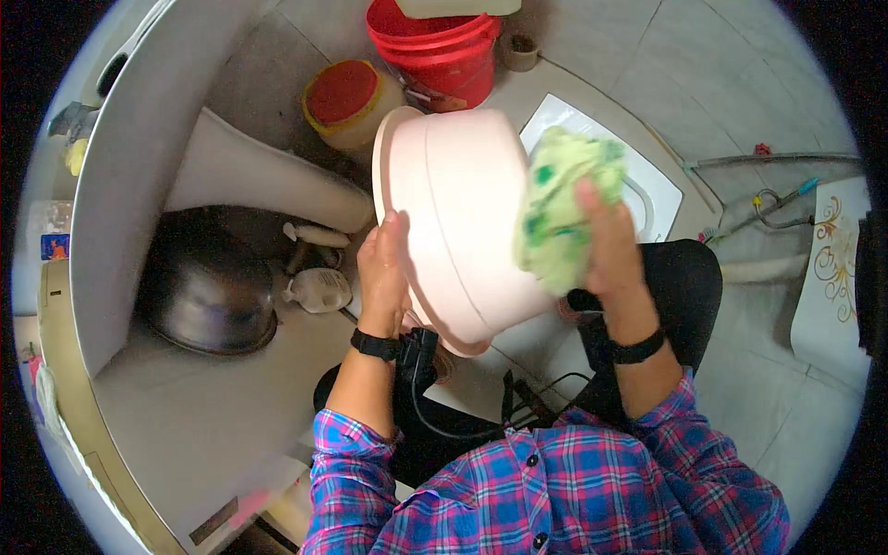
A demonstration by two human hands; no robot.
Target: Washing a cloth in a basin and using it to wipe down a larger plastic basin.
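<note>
A pale pink plastic basin (465, 208) is held tipped on its side in front of me, its rim to the left and its base to the right. My left hand (383, 274) grips the rim, with the thumb on the outer wall. A light green cloth with darker green patches (569, 201) is bunched in my right hand (610, 239). The cloth lies against the outside of the basin near its base, and both it and the hand look slightly blurred. The inside of the basin faces away and is hidden.
A red bucket (447, 66) and a tub with a red lid (343, 97) stand beyond the basin. Behind the cloth is a white squat toilet (662, 198). At left, a dark metal bowl (215, 291) lies upside down near a white pedestal (257, 170) and a plastic bottle (322, 290).
</note>
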